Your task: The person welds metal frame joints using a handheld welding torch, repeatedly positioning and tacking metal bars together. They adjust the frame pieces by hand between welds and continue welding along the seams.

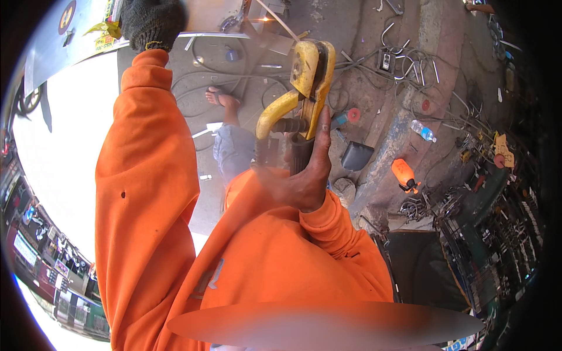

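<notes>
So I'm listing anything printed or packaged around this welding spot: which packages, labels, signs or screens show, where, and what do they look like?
Round sign: top left on the grey metal sheet, dark disc with orange mark.
Printed label: beside the gloved left hand, yellow, red and green, crumpled.
Water bottle: on the ground at right, clear with blue label.
Screens: none visible.

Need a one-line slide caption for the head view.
Bare right hand grips a yellow electrode holder, its rod sparking at metal sheet steadied by gloved left hand.
</notes>
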{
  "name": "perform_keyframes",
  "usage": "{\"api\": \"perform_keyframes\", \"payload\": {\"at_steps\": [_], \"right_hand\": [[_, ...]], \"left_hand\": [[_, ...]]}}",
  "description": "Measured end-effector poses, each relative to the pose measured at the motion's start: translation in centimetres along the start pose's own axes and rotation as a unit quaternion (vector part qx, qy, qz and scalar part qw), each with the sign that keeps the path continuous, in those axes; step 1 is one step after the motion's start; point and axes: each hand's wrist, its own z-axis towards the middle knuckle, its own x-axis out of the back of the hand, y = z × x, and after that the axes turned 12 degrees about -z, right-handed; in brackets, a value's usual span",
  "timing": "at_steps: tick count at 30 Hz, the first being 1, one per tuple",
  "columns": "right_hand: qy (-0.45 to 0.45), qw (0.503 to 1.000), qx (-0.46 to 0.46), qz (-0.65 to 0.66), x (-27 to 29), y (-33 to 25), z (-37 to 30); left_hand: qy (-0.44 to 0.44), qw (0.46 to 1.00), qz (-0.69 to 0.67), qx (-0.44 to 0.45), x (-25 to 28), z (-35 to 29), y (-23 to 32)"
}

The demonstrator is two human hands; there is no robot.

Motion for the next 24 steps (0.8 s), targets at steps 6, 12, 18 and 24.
{"api": "perform_keyframes", "payload": {"at_steps": [6, 12, 18, 24], "right_hand": [[-0.009, 1.0, -0.005, -0.007, -0.07, -0.07, 0.13], [-0.004, 1.0, 0.012, -0.026, 0.12, -0.03, 0.16], [0.008, 0.999, 0.036, -0.018, -0.26, 0.03, 0.65], [0.022, 0.999, 0.035, 0.028, -0.56, 0.07, 0.48]], "left_hand": [[0.0, 0.997, -0.038, 0.063, 0.07, -0.05, 0.38], [0.009, 0.997, -0.053, 0.047, -0.01, -0.08, 0.3], [0.013, 0.998, -0.057, 0.025, -0.46, -0.01, -0.19], [-0.008, 0.999, -0.033, -0.023, -0.06, 0.28, -0.51]]}}
